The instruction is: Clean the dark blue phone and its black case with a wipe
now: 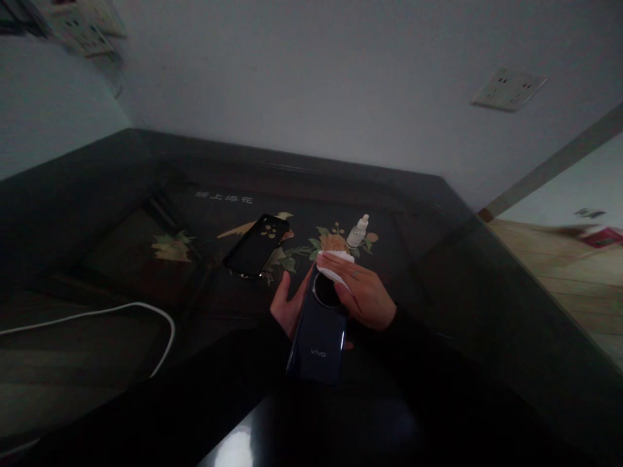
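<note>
A dark blue smartphone [318, 334] lies back side up in my left hand [288, 306], its large round camera ring toward the far end. The left thumb sticks out to the side, and a fingertip shows at the phone's right edge. My right hand [370, 295] presses a folded white tissue [335, 259] against the far end of the phone, beside the camera ring. Farther left, a black phone case [257, 246] with a beaded strap rests on the dark tabletop [204, 298]. A small dropper bottle [359, 231] with a white top stands just beyond my right hand.
A white cable [121, 307] curves across the left side of the table. Behind the table is a pale wall [292, 84] with a socket plate [509, 89] at right and more sockets [82, 32] at upper left. Wooden floor [559, 266] shows at right.
</note>
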Demonstrator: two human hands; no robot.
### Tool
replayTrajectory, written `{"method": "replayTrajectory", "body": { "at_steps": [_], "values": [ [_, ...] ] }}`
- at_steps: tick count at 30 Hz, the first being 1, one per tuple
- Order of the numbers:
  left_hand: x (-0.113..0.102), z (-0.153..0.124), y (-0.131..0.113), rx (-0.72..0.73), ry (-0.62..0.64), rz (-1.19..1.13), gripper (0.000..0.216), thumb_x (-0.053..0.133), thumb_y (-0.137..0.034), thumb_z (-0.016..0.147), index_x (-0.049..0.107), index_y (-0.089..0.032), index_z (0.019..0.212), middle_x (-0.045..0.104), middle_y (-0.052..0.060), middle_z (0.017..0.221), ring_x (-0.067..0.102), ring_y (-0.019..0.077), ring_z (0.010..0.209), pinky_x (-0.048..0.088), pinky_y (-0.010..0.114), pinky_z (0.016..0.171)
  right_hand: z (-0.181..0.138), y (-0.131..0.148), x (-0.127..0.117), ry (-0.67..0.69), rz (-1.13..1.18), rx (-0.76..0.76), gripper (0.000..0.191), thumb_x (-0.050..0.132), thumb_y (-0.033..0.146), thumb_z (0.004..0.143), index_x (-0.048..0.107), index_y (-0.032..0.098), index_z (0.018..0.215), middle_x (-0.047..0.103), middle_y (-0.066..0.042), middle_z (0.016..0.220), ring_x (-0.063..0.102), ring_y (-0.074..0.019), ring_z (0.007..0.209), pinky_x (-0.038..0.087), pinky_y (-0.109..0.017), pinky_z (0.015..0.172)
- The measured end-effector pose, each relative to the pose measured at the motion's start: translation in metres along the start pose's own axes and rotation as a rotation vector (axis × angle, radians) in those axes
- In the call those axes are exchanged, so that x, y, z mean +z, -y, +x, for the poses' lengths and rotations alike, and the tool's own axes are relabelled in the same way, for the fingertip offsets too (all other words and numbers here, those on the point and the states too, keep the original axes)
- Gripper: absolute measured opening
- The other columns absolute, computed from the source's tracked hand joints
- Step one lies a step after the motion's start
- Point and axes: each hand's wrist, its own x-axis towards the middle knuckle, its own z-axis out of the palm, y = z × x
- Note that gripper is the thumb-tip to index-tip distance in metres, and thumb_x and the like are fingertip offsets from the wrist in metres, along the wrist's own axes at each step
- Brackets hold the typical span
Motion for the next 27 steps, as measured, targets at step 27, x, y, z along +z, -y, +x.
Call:
{"method": "replayTrajectory", "body": {
  "at_steps": [27],
  "values": [
    [0.002, 0.008, 0.002, 0.154, -0.096, -0.037, 0.053, 0.038, -0.052, 0.084, 0.044, -0.022, 0.127, 0.049, 0.010, 0.127, 0.048, 0.0272, 0.113, 0.037, 0.045, 0.095, 0.008, 0.017, 0.006, 0.043, -0.124, 0.090, 0.038, 0.031, 0.019, 0.092, 0.049, 0.006, 0.123, 0.050, -0.013, 0.130, 0.037, -0.0171, 0.127, 0.036, -0.036, 0.105]
  ]
}}
